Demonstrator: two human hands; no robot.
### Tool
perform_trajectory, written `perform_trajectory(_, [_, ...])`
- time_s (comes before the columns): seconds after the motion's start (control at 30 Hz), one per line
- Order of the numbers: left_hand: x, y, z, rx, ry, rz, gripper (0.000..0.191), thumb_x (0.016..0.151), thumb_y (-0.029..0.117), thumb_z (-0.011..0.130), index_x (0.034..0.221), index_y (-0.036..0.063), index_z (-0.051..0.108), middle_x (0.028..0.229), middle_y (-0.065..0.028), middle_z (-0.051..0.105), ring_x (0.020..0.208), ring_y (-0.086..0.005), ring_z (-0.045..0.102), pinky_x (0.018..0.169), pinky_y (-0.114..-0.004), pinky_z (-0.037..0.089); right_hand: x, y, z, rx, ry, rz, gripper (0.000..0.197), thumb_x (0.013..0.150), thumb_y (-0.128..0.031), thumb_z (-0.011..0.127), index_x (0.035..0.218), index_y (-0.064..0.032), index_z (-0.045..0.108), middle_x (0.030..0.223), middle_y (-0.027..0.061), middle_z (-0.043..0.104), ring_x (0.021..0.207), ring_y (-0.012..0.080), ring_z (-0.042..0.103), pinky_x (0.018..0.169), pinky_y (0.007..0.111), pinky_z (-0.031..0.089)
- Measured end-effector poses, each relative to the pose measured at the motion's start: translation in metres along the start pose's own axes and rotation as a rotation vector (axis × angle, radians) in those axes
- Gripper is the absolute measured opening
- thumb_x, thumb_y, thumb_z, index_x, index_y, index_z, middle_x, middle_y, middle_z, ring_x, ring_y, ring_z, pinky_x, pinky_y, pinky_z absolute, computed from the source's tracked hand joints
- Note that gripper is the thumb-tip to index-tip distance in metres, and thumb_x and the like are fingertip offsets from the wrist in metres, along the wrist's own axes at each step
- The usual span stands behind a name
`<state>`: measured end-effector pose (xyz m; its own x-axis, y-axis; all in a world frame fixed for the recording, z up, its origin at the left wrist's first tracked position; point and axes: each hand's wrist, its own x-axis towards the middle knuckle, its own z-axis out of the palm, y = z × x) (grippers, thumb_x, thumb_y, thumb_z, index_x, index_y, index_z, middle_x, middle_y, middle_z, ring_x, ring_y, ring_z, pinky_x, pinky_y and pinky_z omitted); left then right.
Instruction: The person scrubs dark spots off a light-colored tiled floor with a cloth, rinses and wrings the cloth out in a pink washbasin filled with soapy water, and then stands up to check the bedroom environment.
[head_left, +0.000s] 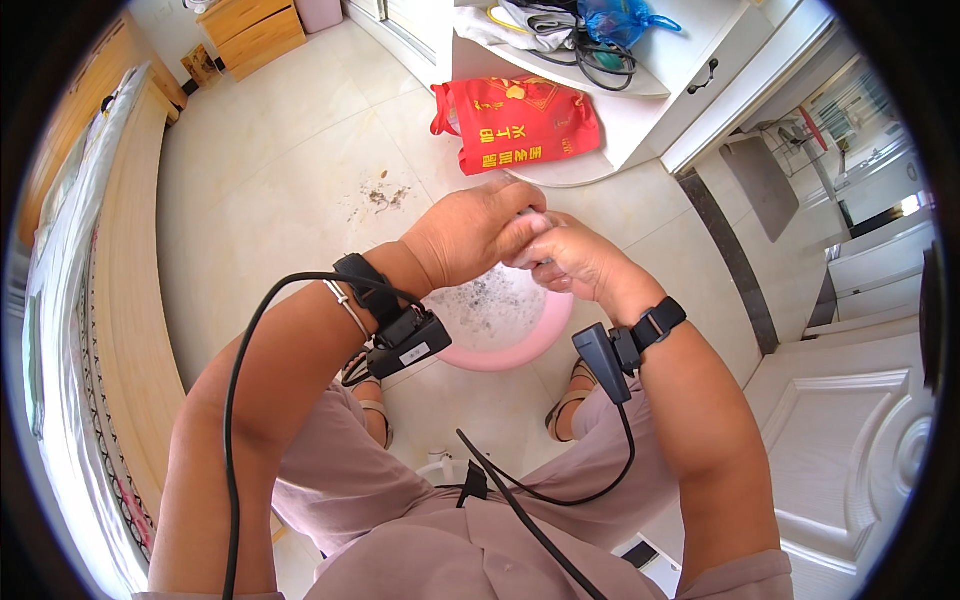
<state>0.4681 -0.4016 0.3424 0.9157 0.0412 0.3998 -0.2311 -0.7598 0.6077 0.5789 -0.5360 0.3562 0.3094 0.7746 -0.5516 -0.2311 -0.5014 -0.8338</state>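
Both my hands come together over the far side of a round pink basin (510, 360). White suds and bubbly water (484, 307) show inside it, partly covered by my hands. My left hand (480, 225) is closed, its fingers curled in against my right hand (581, 259). The right fingers are bent too and shine with wet foam. Between them a sliver of a small pale wet item (529, 214) shows; the fingers hide nearly all of it, so I cannot tell what it is.
Beyond the basin, a red bag (525, 124) sits on a low shelf. Cables (604, 64) and a blue plastic bag (619, 22) lie above. Brown debris (384, 196) dots the tiles. A bed (127, 225) stands left, a white panelled door (840, 442) right. Wrist-device cables (232, 405) cross my arms and lap.
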Motion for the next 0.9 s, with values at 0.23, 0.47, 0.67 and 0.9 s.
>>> perform_trajectory(0.23, [0.009, 0.005, -0.003, 0.143, 0.021, -0.057, 0.017, 0.094, 0.021, 0.043, 0.103, 0.0100, 0.051, 0.070, -0.0148, 0.059, 0.066, -0.0364, 0.059, 0.063, -0.044, 0.047, 0.003, 0.005, 0.022, -0.165, -0.021, -0.118, 0.011, 0.072, -0.013, 0.068, 0.075, -0.0088, 0.059, 0.062, -0.0041, 0.050, 0.050, 0.0057, 0.042, 0.041, 0.022, 0.030])
perform_trajectory(0.47, [0.017, 0.016, -0.006, 0.182, 0.015, -0.163, 0.020, 0.086, 0.014, 0.043, 0.103, 0.0144, 0.053, 0.065, -0.0139, 0.058, 0.061, -0.0338, 0.059, 0.059, -0.044, 0.046, 0.012, 0.007, 0.029, -0.782, 0.392, -0.288, 0.027, 0.075, -0.024, 0.067, 0.087, -0.0003, 0.066, 0.081, 0.0171, 0.068, 0.081, 0.0304, 0.067, 0.070, 0.037, 0.051])
perform_trajectory(0.67, [0.018, 0.009, 0.007, 0.084, 0.048, -0.375, 0.021, 0.086, 0.013, 0.042, 0.101, 0.0146, 0.057, 0.068, -0.0154, 0.060, 0.069, -0.0335, 0.060, 0.066, -0.043, 0.047, 0.003, 0.002, 0.034, -0.965, 0.577, -0.338, 0.014, 0.073, -0.016, 0.060, 0.077, -0.0043, 0.065, 0.076, 0.0173, 0.066, 0.075, 0.0336, 0.065, 0.064, 0.043, 0.051])
perform_trajectory(0.9, [0.013, -0.020, 0.024, -0.388, 0.137, -0.581, 0.027, 0.088, 0.015, 0.039, 0.102, 0.0102, 0.061, 0.081, -0.0143, 0.063, 0.070, -0.0265, 0.061, 0.067, -0.038, 0.048, 0.004, 0.004, 0.033, -1.240, 0.645, -0.545, 0.017, 0.070, -0.011, 0.063, 0.086, -0.0076, 0.065, 0.069, 0.0120, 0.065, 0.066, 0.0317, 0.065, 0.058, 0.042, 0.050])
